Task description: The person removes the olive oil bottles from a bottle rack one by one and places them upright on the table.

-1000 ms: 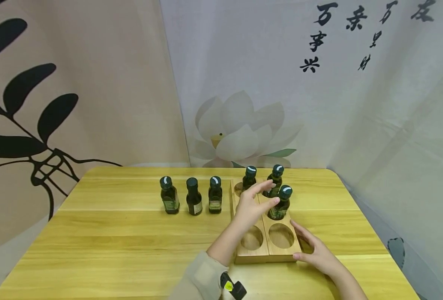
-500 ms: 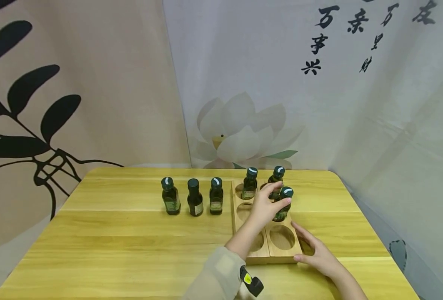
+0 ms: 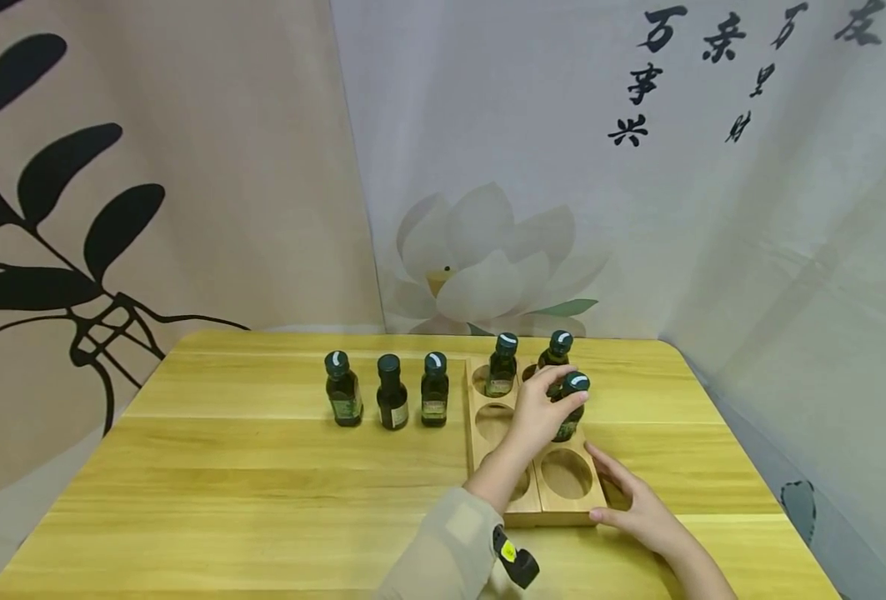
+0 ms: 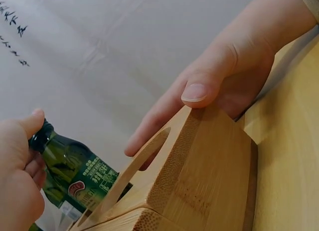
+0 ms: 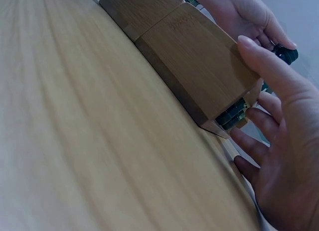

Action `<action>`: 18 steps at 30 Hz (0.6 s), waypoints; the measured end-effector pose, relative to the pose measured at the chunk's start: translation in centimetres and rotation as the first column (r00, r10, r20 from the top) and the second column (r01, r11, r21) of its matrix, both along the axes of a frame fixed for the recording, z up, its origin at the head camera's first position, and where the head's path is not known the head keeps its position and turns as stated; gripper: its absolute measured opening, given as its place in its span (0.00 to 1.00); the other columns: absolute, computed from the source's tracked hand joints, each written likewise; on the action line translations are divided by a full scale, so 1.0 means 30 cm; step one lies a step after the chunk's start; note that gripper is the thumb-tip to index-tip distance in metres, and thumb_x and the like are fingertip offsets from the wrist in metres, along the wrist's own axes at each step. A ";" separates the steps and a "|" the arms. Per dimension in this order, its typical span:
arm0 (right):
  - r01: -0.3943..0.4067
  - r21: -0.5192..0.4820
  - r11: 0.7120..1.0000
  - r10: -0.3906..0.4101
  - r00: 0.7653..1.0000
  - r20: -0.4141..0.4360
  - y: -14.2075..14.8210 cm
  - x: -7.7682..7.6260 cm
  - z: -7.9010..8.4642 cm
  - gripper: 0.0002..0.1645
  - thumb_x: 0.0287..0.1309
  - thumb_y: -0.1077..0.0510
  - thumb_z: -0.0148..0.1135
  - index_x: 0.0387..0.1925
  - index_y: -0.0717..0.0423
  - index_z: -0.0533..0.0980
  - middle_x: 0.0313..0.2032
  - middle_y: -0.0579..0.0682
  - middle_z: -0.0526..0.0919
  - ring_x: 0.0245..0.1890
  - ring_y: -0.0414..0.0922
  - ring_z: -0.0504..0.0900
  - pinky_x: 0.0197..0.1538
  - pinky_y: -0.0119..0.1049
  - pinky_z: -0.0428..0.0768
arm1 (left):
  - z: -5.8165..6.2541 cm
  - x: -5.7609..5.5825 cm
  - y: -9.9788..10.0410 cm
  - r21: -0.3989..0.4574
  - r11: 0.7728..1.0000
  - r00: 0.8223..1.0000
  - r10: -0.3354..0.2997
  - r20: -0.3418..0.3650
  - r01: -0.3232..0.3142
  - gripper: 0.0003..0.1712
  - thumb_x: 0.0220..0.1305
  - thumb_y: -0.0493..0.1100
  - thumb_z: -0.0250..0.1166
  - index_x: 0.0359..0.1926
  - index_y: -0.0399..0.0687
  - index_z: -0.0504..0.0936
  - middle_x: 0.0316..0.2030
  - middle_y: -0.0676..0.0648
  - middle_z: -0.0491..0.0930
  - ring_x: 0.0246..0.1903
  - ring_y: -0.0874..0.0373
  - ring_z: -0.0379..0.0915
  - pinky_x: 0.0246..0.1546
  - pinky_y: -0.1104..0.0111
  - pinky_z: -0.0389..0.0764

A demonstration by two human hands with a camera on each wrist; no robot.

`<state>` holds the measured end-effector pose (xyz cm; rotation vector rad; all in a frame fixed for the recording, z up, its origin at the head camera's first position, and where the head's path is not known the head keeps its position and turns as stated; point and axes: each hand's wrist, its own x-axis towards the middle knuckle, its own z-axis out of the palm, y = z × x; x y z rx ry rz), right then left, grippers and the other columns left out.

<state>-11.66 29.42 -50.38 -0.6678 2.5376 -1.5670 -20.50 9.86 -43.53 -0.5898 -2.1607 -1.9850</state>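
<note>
Neck of green bottle (image 4: 82, 173) clamped between thumb and fingers of left hand (image 3: 542, 417); bottle base hidden in middle hole, right column of wooden rack (image 3: 542, 518), right of frame centre. Near right corner of rack touched by thumb of right hand (image 3: 641, 515), its fingers spread apart along side. Two far holes filled by back-left bottle (image 3: 501, 368) and back-right bottle (image 3: 557, 352). Three loose bottles (image 3: 392, 395) stood on table (image 3: 210, 483), centre frame.

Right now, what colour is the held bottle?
The bottle is dark green, best seen in the left wrist view.
</note>
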 end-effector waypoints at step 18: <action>0.013 0.016 1.000 -0.013 1.000 0.011 0.005 -0.004 -0.010 0.50 0.53 0.67 0.68 0.73 0.49 0.55 0.69 0.58 0.60 0.61 0.31 0.63 0.60 0.37 0.64 | 0.057 0.006 -0.006 -0.010 1.000 0.997 0.005 -0.077 -0.006 0.21 0.59 0.41 0.68 0.55 0.45 0.80 0.51 0.51 0.78 0.50 0.63 0.72 0.50 0.68 0.75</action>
